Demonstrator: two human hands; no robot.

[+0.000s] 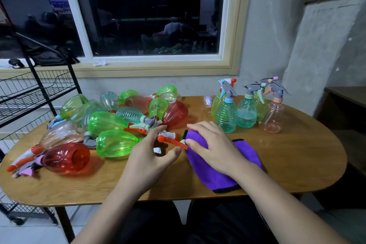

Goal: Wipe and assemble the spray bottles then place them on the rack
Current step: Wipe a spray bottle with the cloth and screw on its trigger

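Centre frame: right hand (pixel 210 144), grip curled on purple microfibre cloth (pixel 227 166), wipes white-and-orange trigger spray head (pixel 170 138). Left hand (pixel 150 158) brackets head, grip half open, hold unclear. Risk: head slips, nudges green plastic bottle (pixel 115 143) at centre left, which rolls off wooden table (pixel 287 160).
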